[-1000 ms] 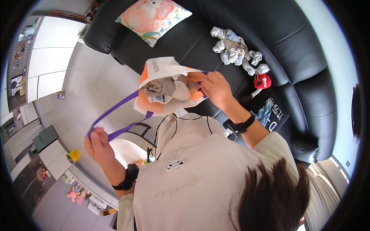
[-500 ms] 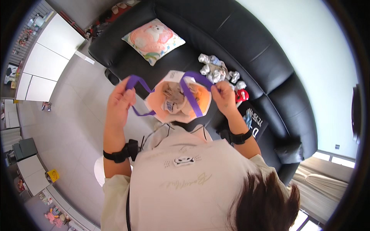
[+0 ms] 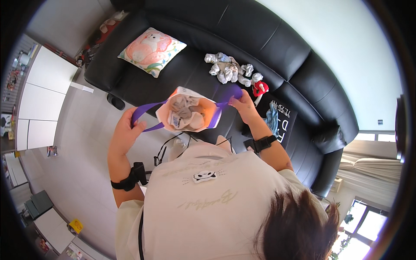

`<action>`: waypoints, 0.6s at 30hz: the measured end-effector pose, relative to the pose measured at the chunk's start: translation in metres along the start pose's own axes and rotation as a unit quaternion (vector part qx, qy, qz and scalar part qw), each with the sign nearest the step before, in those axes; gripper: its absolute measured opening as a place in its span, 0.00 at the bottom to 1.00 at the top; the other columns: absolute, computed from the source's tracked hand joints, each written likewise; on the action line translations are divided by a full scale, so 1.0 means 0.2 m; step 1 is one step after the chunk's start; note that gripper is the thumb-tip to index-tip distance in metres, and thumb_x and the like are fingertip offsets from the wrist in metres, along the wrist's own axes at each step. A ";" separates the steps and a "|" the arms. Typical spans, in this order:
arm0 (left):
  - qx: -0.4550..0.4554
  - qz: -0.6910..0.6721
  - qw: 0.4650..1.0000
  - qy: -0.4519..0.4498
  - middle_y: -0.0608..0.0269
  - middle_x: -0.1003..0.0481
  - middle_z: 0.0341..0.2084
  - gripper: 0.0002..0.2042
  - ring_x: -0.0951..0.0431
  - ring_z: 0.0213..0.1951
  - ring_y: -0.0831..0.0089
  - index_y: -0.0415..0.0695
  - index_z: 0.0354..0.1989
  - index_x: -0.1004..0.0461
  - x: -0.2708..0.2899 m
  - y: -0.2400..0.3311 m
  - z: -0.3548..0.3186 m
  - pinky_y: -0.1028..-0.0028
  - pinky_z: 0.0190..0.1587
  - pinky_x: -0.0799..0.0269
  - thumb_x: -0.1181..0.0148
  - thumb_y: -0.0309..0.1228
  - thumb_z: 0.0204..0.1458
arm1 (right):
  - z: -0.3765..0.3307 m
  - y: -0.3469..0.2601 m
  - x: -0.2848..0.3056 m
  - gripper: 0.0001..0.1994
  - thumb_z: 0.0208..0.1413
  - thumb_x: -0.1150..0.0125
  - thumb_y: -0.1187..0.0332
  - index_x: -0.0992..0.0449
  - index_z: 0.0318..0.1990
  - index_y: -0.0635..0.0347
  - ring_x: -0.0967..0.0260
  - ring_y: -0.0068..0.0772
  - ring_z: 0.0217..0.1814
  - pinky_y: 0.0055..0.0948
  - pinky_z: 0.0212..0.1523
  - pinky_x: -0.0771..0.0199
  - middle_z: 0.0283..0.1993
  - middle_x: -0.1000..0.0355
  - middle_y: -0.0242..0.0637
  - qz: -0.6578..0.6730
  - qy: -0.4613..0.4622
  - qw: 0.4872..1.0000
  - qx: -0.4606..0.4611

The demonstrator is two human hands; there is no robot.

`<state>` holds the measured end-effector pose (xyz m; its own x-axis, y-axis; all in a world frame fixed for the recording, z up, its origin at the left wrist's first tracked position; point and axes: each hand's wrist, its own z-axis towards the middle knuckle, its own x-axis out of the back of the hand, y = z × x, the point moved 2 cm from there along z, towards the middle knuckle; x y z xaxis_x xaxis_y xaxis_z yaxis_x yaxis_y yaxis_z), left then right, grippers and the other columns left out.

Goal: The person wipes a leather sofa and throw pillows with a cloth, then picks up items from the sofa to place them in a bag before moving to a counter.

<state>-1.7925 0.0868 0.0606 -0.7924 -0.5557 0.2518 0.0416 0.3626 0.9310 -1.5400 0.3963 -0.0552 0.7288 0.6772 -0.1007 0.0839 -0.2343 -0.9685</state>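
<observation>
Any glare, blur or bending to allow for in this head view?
In the head view, the purple strap at the right hand looks smeared; the lower-right window is washed out bright; the black sofa bows under fisheye bending; the picture's corners fall black.

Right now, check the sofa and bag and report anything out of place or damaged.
A clump of crumpled pale bundles lies loose on the black sofa, which looks untidy. The white-and-orange bag shows no visible damage.
</observation>
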 end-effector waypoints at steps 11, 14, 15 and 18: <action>0.120 -0.210 0.968 0.068 0.76 0.44 0.14 0.10 0.45 0.17 0.85 0.36 0.42 0.31 0.00 -0.04 0.05 0.83 0.22 0.49 0.51 0.29 0.56 | 0.24 0.06 0.03 0.08 0.52 0.45 0.77 0.32 0.40 0.60 0.33 0.27 0.43 0.26 0.50 0.31 0.41 0.33 0.35 0.182 -0.051 0.980 -0.067; 0.043 -0.249 0.962 0.102 0.77 0.46 0.14 0.12 0.50 0.16 0.87 0.34 0.46 0.33 -0.10 0.03 0.10 0.84 0.20 0.55 0.52 0.30 0.57 | 0.33 0.16 0.18 0.10 0.52 0.46 0.77 0.32 0.43 0.58 0.33 0.29 0.42 0.26 0.48 0.32 0.44 0.34 0.36 0.101 -0.090 0.986 -0.096; 0.045 -0.225 0.969 0.096 0.77 0.46 0.15 0.13 0.50 0.16 0.88 0.34 0.46 0.33 -0.13 0.07 0.12 0.84 0.21 0.54 0.52 0.29 0.57 | 0.37 0.24 0.27 0.10 0.52 0.46 0.77 0.32 0.43 0.58 0.33 0.29 0.42 0.26 0.48 0.32 0.44 0.34 0.36 0.106 -0.084 0.986 -0.098; 0.080 -0.151 0.979 0.107 0.78 0.46 0.15 0.13 0.49 0.17 0.88 0.35 0.47 0.33 -0.23 0.08 0.18 0.84 0.21 0.54 0.53 0.28 0.57 | 0.47 0.36 0.48 0.21 0.49 0.44 0.77 0.34 0.52 0.53 0.33 0.30 0.42 0.27 0.46 0.32 0.50 0.36 0.40 -0.315 -0.227 0.918 0.079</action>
<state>-1.7770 0.1452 0.0548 -0.6068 -0.7939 0.0376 -0.2847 0.2613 0.9223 -1.5291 0.5101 -0.1562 0.2079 0.8734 0.4404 0.2662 0.3828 -0.8847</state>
